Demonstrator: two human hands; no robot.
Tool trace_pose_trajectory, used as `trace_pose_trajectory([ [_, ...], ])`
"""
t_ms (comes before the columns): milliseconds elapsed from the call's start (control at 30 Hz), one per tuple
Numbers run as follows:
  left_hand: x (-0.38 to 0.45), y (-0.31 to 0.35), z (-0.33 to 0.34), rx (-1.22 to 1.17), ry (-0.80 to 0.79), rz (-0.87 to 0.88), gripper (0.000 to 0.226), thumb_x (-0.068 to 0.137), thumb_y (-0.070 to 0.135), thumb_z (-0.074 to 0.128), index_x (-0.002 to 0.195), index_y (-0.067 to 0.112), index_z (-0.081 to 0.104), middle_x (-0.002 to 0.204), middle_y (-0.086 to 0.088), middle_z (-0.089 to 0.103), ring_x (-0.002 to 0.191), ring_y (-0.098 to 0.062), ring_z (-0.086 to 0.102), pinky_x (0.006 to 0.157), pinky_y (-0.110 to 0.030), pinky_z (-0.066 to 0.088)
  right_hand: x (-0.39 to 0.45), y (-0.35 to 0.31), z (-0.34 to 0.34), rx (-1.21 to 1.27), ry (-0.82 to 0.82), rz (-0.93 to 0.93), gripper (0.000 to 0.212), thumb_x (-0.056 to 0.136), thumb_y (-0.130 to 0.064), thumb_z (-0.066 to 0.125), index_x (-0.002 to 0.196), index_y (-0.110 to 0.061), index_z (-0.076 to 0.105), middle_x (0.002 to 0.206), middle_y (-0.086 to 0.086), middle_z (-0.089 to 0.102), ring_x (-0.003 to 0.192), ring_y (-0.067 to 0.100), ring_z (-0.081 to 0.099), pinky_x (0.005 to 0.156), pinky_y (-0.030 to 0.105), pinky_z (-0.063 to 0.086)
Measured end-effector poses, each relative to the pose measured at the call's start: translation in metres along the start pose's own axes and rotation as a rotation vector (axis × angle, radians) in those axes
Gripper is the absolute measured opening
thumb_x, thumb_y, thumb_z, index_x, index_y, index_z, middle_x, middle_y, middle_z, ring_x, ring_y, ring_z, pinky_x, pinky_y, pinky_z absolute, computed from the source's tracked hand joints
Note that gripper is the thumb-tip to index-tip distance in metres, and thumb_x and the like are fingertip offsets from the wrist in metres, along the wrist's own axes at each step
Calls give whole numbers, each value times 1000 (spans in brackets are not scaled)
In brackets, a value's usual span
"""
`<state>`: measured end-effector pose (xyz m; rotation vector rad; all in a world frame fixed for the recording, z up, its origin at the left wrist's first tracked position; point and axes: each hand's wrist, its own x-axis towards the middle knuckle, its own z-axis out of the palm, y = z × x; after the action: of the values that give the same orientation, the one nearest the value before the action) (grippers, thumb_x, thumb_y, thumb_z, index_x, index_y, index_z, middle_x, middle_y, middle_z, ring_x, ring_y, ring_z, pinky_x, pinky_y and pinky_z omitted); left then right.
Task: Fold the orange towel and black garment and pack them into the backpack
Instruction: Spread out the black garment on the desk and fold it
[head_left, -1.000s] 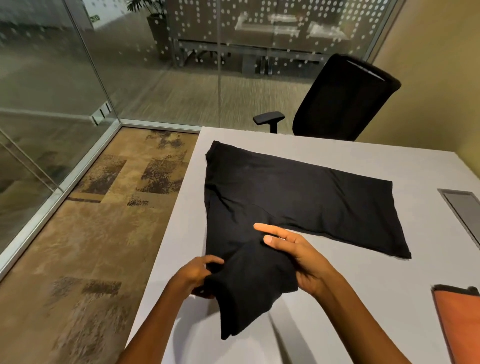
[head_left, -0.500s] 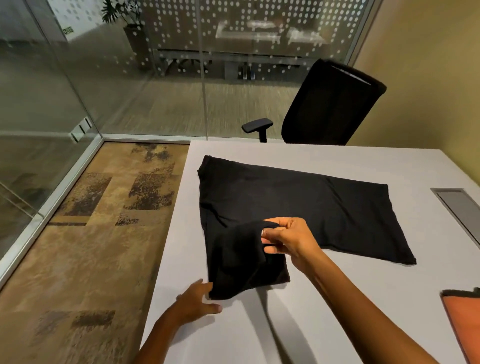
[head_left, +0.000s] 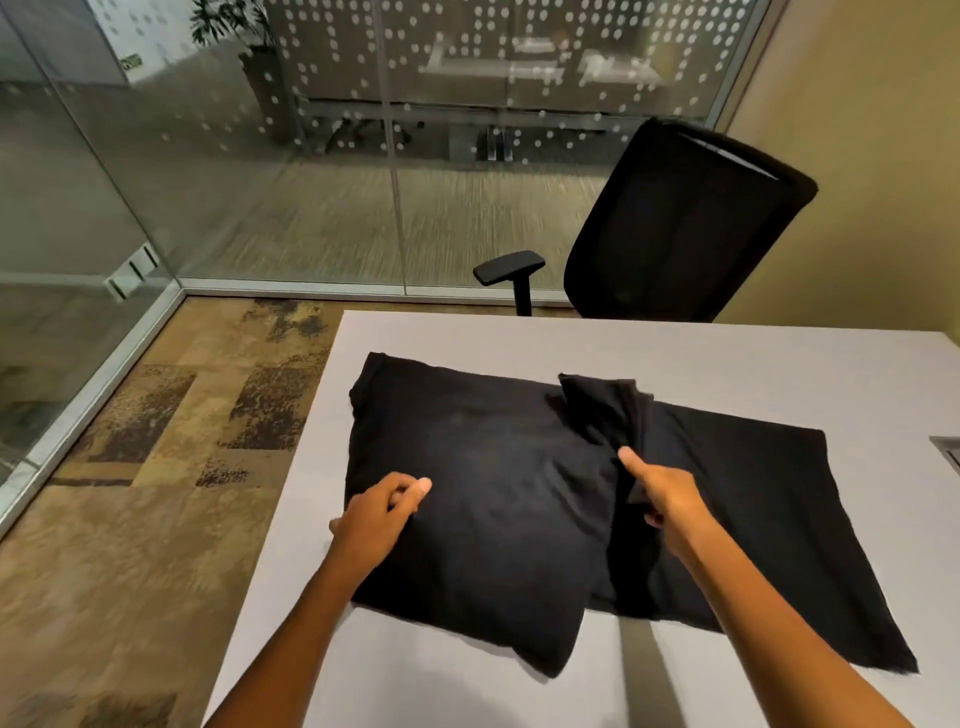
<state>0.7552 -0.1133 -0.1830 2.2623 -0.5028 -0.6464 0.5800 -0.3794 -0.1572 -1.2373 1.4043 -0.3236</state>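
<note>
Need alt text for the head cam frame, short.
Two bare hands fold a black garment on a white table: the left hand grips its near-left edge, the right hand pinches a raised fold. A black office chair stands behind.

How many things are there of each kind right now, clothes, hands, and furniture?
Clothes: 1, the black garment spread on the table
Hands: 2, the left hand gripping the garment's left edge and the right hand gripping a raised fold of it
Furniture: 2, the grey table and the black office chair
Total: 5
</note>
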Motion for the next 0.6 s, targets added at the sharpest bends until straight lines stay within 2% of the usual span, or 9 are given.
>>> trace_pose_trajectory([
  [67,9,-15,8,111,-71,-53,35,83,61,53,100,31,59,98,10,61,98,-13,52,102,-46,34,24,20,-1,4,-74,19,35,82,-31,72,62,-9,54,65,8,47,59,20,46,59,30,41],
  [133,14,-26,16,173,-74,-41,41,75,63,61,102,32,60,101,10,60,100,-12,52,99,-42,35,40,30,-4,192,-123,59,25,85,-26,68,70,-10,56,61,7,49,53,16,45,64,29,43],
  [233,22,-25,11,125,-77,-26,44,68,77,53,89,39,63,97,11,64,97,-13,58,97,-42,40,52,28,-1,483,-225,153,25,87,-30,66,74,-9,61,57,2,61,55,16,61,73,35,53],
  [300,31,-21,4,149,-68,-14,40,75,78,41,77,44,62,96,11,65,100,-16,59,99,-45,38,58,21,10,497,-184,186,34,74,-35,78,78,-8,58,71,7,64,68,22,66,69,39,56],
  [333,35,-17,1,169,-59,-21,40,78,73,35,74,44,62,95,13,64,103,-16,58,101,-48,35,60,17,17,465,-147,194,40,70,-32,82,87,-4,59,81,12,65,74,27,66,64,37,57],
  [367,39,-15,0,170,-53,-30,44,80,69,31,73,42,64,93,16,64,105,-16,57,104,-51,32,62,13,24,426,-125,189,43,71,-24,83,97,2,60,89,16,66,77,30,66,57,34,57],
  [433,45,-14,-1,155,-53,-58,56,82,69,26,72,35,70,88,22,64,105,-15,56,107,-52,28,63,2,38,376,-124,149,30,78,-6,75,101,6,59,97,20,66,72,28,64,43,28,55],
  [500,48,-18,0,120,-54,-99,63,82,73,24,71,35,73,87,24,63,104,-15,54,109,-53,25,64,-12,43,413,-165,103,21,83,-3,69,102,0,61,105,18,66,74,24,64,46,28,56],
  [600,49,-22,-3,77,-9,-149,69,79,78,22,65,34,74,88,12,65,102,-21,56,109,-51,29,74,-39,33,557,-184,21,41,85,-16,70,122,-3,57,108,14,67,86,23,66,61,28,58],
])
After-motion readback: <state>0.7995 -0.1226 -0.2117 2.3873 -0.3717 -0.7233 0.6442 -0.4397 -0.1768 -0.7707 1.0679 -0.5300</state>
